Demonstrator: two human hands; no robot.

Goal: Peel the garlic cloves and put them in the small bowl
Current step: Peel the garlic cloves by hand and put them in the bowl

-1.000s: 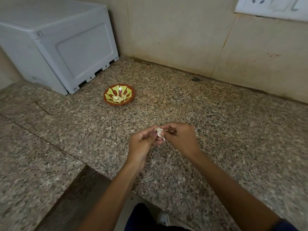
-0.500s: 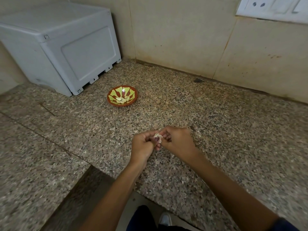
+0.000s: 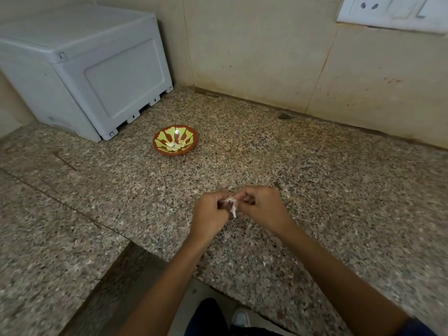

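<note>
Hands, left point(image 3: 209, 215) and right point(image 3: 263, 208), pinch garlic clove point(image 3: 231, 205); no writing legible.

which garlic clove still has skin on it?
The garlic clove pinched between both hands, left hand and right hand; papery skin hangs off it. Cloves in the small bowl look bare.

Speckled granite counter point(image 3: 315, 178), beige tiled wall point(image 3: 254, 52) behind, grey plastic box point(image 3: 97, 69) upper left, white socket plate point(image 3: 392, 13) upper right.
</note>
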